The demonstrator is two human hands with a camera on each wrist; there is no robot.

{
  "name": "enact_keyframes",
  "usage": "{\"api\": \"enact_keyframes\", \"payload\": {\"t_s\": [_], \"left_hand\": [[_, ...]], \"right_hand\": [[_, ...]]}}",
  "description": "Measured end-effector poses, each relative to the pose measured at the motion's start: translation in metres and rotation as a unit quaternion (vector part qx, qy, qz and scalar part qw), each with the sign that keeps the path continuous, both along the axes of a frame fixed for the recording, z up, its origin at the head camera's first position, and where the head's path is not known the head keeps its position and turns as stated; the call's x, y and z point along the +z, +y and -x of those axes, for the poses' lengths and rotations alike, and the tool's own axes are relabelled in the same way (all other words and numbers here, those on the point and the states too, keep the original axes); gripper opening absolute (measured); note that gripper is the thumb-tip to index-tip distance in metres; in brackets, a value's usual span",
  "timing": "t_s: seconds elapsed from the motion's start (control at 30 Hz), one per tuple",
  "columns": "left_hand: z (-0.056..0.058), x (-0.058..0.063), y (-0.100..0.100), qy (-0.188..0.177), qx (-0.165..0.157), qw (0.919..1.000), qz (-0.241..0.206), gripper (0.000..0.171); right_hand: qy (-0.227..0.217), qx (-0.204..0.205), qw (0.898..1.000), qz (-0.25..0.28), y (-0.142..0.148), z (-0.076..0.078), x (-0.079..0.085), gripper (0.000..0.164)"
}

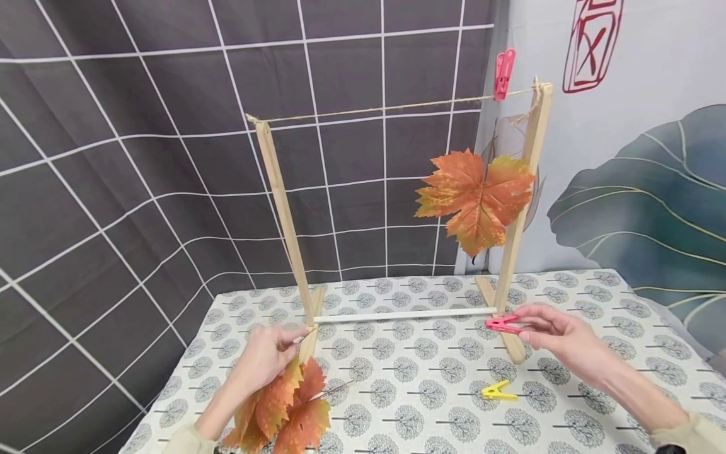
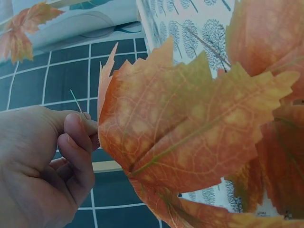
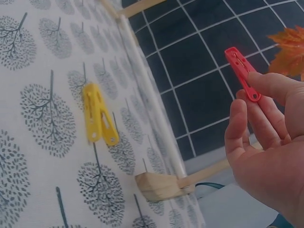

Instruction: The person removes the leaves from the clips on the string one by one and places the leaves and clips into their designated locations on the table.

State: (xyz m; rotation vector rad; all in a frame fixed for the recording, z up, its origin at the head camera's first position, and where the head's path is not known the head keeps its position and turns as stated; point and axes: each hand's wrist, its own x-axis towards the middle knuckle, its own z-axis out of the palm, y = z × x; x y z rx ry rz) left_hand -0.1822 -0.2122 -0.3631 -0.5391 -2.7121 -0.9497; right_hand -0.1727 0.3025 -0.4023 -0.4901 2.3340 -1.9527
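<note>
My left hand [image 1: 263, 356] pinches the thin stem of an orange artificial maple leaf [image 2: 190, 128] between thumb and forefinger, and the blade hangs below the fingers. Beneath it, another orange leaf [image 1: 309, 416] lies on the cloth and is partly covered. Between the thumb and fingers of my right hand [image 1: 567, 343] is a pink clothespin [image 3: 242, 73], held by its handle end beside the foot of the right post. A second pink clothespin [image 1: 503, 74] sits on the string [image 1: 363, 110], with an orange and yellow leaf [image 1: 479, 198] below it.
A wooden frame stands on the patterned tablecloth [image 1: 408, 378]; its left post [image 1: 283, 214] and right post [image 1: 524, 189] carry the string. A white rod [image 1: 403, 315] joins them low down. A yellow clothespin [image 1: 499, 391] lies in front. Behind hangs a dark checked curtain [image 1: 363, 208].
</note>
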Motion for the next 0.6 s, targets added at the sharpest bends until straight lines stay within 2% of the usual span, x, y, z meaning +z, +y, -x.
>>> {"api": "enact_keyframes", "payload": {"t_s": [0.23, 0.6], "left_hand": [[-0.003, -0.008, -0.003, 0.007, -0.006, 0.9999, 0.013, 0.031], [-0.004, -0.016, -0.006, -0.005, -0.012, 0.9999, 0.005, 0.034]], "right_hand": [[-0.002, -0.002, 1.000, 0.000, -0.001, -0.002, -0.011, 0.037], [-0.028, -0.019, 0.999, -0.013, -0.005, -0.006, -0.025, 0.035]]}}
